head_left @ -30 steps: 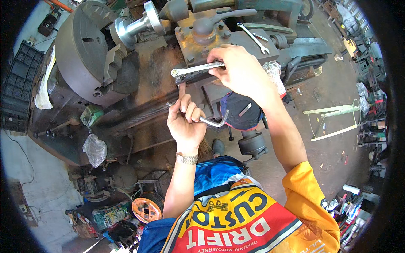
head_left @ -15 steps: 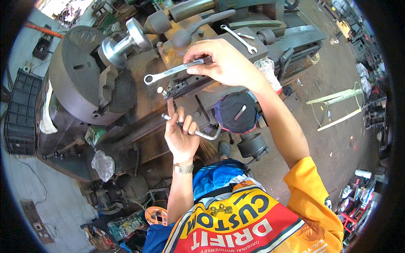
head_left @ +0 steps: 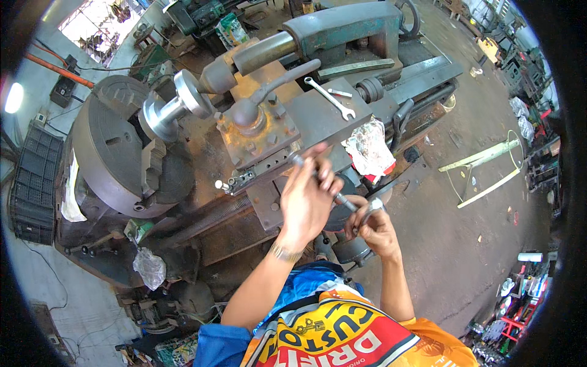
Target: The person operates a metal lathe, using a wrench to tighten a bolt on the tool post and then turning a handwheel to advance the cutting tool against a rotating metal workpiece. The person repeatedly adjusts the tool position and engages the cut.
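One grey bar (head_left: 347, 202) is held aslant between two bare hands: its upper part is loosely ringed by the half-curled, blurred fingers of the left hand (head_left: 307, 199), and its lower end runs to the right hand (head_left: 376, 231), where one silvery tool (head_left: 372, 208) with a curved end is pinched between thumb and bent fingers; how tightly either is gripped cannot be told. One wristwatch (head_left: 286, 252) is worn just below the left-hand grip. Beyond the hands, one tool post (head_left: 247, 116) with a single long lever is seen, and to the left of the grip one small pale-headed bolt (head_left: 221, 185) is noticed near its front edge. One spanner (head_left: 330, 99) and one short metal piece (head_left: 340, 93) are laid side by side beyond the right hand, with one crumpled plastic wrapping (head_left: 368, 148) set nearer to it. Well to the left of the grip, one flanged silvery workpiece (head_left: 183, 103) is seen at one large round chuck (head_left: 101, 147), and one clear plastic bag (head_left: 149, 268) is hung lower down on that side
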`<act>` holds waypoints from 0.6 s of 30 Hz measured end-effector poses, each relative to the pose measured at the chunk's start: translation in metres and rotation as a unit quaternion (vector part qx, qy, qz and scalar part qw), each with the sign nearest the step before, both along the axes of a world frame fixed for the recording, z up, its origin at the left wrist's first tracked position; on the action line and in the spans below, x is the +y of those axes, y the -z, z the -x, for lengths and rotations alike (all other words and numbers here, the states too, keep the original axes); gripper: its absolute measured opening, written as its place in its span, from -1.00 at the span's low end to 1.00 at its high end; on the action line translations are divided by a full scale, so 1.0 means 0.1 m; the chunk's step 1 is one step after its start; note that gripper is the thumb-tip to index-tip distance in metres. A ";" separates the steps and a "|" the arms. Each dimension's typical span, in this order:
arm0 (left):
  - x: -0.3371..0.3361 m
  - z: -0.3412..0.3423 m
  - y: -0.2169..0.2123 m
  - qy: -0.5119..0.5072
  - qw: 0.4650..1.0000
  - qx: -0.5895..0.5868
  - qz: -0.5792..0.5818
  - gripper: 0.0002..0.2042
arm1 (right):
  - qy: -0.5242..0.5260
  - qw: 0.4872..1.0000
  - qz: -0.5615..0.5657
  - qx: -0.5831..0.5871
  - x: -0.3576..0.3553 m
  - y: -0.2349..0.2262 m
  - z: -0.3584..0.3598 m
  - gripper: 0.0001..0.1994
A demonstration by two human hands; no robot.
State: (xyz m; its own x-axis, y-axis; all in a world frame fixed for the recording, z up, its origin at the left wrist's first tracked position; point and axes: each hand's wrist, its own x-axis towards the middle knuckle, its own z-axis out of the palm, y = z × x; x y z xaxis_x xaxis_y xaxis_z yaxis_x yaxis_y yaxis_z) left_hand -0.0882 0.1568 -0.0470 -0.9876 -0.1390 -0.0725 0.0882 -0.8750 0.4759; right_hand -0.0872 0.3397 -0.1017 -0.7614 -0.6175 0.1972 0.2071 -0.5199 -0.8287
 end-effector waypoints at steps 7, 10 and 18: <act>0.08 0.80 0.03 0.012 0.955 -0.115 0.272 -0.45 | 0.228 0.961 -0.138 -0.066 -0.45 0.03 0.62 -0.80; -0.03 0.46 0.09 0.044 0.900 -0.108 0.420 -0.32 | 0.291 0.930 -0.221 0.035 -0.69 -0.01 0.81 -0.79; -0.62 -0.66 -0.04 0.152 0.803 -0.060 0.573 -0.59 | 0.362 0.823 -0.370 0.234 -1.00 -0.03 1.01 -0.78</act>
State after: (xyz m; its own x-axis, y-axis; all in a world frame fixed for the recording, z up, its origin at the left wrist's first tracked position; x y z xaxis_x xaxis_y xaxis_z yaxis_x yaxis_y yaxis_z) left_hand -0.0226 0.0949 -0.0430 -0.9839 0.0651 -0.1662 -0.1532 0.1705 0.9734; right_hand -0.1878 0.2396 -0.0990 -0.9302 -0.1175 0.3478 -0.3670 0.3171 -0.8745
